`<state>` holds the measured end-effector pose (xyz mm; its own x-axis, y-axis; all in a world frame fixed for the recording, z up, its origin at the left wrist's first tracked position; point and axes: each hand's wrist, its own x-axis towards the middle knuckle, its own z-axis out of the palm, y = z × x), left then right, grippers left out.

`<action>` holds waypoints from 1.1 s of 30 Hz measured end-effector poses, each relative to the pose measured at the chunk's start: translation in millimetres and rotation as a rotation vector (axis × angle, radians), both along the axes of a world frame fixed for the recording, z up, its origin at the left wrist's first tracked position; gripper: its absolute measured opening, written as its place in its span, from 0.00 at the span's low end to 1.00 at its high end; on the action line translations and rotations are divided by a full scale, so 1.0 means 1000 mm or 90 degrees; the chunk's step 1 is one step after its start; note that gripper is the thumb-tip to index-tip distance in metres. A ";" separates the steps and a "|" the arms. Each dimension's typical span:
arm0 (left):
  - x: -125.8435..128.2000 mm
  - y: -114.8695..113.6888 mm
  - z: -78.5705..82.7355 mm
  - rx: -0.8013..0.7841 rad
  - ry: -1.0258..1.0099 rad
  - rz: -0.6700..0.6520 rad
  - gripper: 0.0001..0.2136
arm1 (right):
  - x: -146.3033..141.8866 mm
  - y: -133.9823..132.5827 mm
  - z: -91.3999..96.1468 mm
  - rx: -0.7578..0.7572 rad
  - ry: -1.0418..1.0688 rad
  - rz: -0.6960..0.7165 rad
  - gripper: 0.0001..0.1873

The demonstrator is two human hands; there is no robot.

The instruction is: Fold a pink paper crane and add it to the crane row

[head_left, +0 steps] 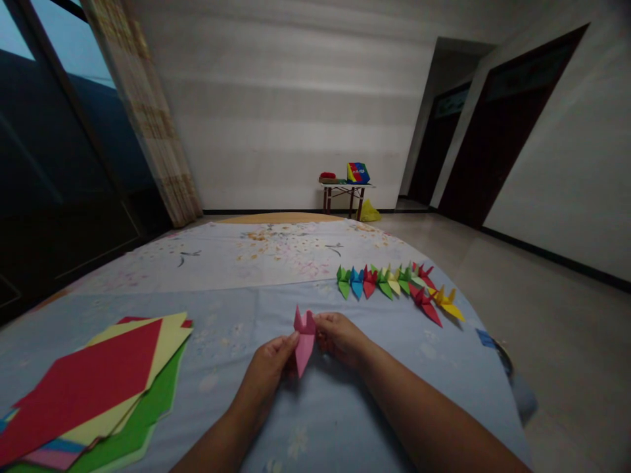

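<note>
A pink origami crane is held up over the blue cloth in front of me, one wing pointing down toward me. My left hand pinches its left side between thumb and fingers. On the other side, my right hand grips the crane's upper right part with closed fingertips. Some fingers of both hands are hidden behind the paper. To the right stands a row of finished paper cranes in green, blue, red, cream and yellow.
A stack of coloured paper sheets, red on top, lies at the left. The round table wears a flowered tablecloth. By the far wall, a small table carries a colourful box, with a yellow bag beside it.
</note>
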<state>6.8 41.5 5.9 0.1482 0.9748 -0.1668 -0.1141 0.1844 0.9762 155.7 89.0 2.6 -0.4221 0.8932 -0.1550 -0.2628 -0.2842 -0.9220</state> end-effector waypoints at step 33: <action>0.009 -0.012 0.008 -0.019 0.016 0.047 0.17 | 0.001 0.003 -0.002 -0.022 0.012 -0.026 0.17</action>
